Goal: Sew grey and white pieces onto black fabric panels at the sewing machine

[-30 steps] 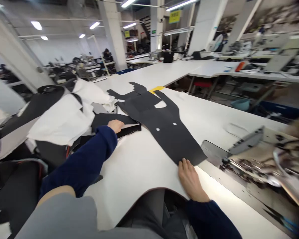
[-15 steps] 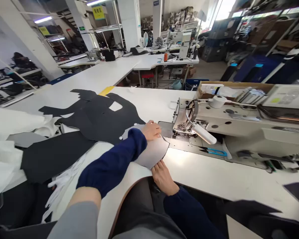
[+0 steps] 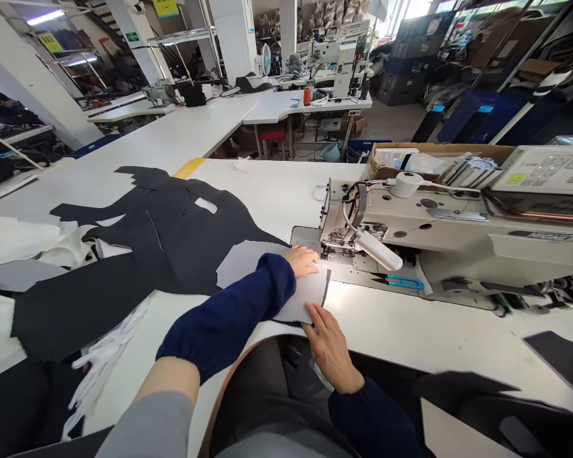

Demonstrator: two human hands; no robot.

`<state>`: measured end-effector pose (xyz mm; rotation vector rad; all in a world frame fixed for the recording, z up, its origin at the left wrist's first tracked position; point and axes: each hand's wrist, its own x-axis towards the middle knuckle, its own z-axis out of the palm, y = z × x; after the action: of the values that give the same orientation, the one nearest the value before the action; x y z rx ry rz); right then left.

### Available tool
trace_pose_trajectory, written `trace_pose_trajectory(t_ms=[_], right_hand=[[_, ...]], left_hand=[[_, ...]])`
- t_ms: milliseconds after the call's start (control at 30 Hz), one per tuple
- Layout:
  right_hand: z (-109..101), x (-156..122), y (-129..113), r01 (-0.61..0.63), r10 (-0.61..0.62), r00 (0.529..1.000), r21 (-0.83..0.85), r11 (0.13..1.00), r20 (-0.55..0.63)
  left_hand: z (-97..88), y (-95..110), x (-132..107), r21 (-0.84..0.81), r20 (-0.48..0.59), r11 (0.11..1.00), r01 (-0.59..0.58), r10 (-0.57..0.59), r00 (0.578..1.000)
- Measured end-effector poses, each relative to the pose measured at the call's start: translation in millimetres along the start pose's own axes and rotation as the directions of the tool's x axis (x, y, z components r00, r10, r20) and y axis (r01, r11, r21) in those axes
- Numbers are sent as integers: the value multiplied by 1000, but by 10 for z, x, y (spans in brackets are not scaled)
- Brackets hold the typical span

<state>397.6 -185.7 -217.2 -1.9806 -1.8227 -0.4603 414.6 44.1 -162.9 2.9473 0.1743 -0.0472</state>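
A grey fabric piece (image 3: 248, 264) lies on the white table (image 3: 401, 324), on top of a large black cut panel (image 3: 172, 235). My left hand (image 3: 304, 260) lies flat on the grey piece, fingers out, close to the sewing machine (image 3: 439, 232) and its presser foot (image 3: 335, 240). My right hand (image 3: 328, 340) rests at the grey piece's near edge, with fingertips on its corner. Both sleeves are dark blue.
White and black fabric is heaped at the left (image 3: 23, 254). A blue-handled tool (image 3: 403, 282) lies on the machine bed. A dark piece (image 3: 561, 359) sits at the right edge. Other tables and sewing machines (image 3: 334, 60) stand behind.
My view swung right from the fabric heap to the machine. My left hand brought the grey piece over the black panel and slid it toward the presser foot; my right hand followed its near edge.
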Motion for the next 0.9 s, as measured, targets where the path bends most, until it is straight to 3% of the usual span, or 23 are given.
trace_pose_trajectory(t_ms=[133, 333, 567, 900], right_hand=[[28, 86, 96, 86, -86, 996, -11, 996, -6], [-10, 288, 165, 119, -121, 992, 36, 992, 34], [112, 359, 354, 220, -219, 976, -59, 974, 16], [149, 385, 421, 172, -169, 984, -52, 984, 61]], left_hand=[[-54, -90, 39, -80, 57, 996, 46, -41, 998], [-44, -226, 213, -78, 70, 986, 147, -142, 987], [2, -349, 459, -77, 110, 980, 186, -177, 978], [-4, -337, 640, -90, 124, 982, 165, -154, 980]])
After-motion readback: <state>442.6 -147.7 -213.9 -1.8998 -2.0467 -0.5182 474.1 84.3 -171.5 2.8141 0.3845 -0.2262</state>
